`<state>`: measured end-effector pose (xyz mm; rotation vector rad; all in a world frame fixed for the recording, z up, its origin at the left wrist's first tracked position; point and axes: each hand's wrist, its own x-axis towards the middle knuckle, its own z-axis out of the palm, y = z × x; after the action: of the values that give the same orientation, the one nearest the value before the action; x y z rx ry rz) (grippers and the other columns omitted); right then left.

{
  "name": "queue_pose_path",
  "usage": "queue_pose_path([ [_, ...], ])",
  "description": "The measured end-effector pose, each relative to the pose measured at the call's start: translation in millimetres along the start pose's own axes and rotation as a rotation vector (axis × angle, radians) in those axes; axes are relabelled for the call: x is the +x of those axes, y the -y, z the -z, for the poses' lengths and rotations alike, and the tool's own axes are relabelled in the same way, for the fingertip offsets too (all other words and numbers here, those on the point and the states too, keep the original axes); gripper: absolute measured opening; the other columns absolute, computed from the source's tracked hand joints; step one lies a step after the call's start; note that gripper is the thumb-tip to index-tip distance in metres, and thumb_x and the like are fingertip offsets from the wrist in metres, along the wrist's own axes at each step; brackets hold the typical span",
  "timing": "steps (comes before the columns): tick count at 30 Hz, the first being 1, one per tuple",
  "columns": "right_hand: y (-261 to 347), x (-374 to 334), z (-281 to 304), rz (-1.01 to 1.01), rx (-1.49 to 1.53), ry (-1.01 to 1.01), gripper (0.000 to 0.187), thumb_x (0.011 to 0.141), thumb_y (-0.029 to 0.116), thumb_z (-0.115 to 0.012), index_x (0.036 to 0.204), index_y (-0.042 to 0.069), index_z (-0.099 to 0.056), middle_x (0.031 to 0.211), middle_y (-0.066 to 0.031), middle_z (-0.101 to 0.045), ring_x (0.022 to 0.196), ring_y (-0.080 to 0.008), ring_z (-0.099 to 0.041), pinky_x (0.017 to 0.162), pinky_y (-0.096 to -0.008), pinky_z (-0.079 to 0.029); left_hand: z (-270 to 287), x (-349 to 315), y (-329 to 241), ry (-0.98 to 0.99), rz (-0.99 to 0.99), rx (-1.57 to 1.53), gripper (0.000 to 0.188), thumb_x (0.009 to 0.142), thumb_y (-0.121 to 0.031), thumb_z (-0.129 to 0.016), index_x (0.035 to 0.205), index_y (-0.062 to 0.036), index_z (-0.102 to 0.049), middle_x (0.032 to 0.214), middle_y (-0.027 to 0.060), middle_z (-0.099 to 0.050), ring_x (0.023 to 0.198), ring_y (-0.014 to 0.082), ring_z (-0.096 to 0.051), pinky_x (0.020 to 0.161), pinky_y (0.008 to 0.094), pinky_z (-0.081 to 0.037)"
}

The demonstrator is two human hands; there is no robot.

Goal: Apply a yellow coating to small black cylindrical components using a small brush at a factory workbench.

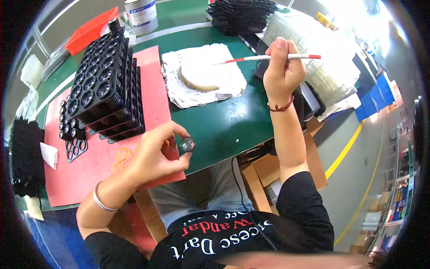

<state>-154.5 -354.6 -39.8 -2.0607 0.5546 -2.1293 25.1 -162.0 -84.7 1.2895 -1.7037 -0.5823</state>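
Observation:
My left hand [154,154] pinches a small round lens [187,144] with a dark rim between thumb and fingers, over the near edge of the pink mat. Raised on the right, my right hand [283,71] grips a thin red-and-white stick [253,58]. Its narrow end points left, above or close to a round whitish dish [193,83]; contact cannot be made out. Under that dish lies a pad of white sheets or cloth [230,89]. Left of it, stacked black trays [96,101] carry round lenses in rows on the pink mat [154,89].
Behind the trays are a red bin [92,29] and a white can [142,18]. More black trays are piled at the back [237,15] and far left [27,152]. Pale clear trays [309,54] stand at right. A yellow rubber band [121,158] lies near my left wrist; an open carton [264,175] sits below the table.

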Motion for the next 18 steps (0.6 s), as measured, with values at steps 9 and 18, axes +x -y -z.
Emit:
queue_pose_path([
  [9,2,-2,-3,0.071,-0.047,0.057,0.027,0.084,0.017,-0.049,0.064,0.000,-0.051,0.047,-0.0019,-0.048,0.042,-0.0070,-0.044,0.041,-0.0200,-0.034,6,3,2,0.035,0.362,-0.247,0.025,0.065,-0.010,-0.063,0.086,-0.0041,-0.051,0.061,-0.0040,-0.047,0.050,0.0005,-0.038,0.044,0.0159,-0.031],
  [18,-2,0,-9,-0.277,0.118,0.038,0.035,0.088,0.023,-0.042,0.060,0.003,-0.047,0.052,0.0007,-0.045,0.048,-0.0046,-0.039,0.044,-0.0185,-0.031,4,3,17,-0.052,0.356,-0.381,0.027,0.070,-0.013,-0.062,0.093,-0.0021,-0.052,0.067,-0.0043,-0.048,0.052,-0.0005,-0.038,0.046,0.0151,-0.031],
])
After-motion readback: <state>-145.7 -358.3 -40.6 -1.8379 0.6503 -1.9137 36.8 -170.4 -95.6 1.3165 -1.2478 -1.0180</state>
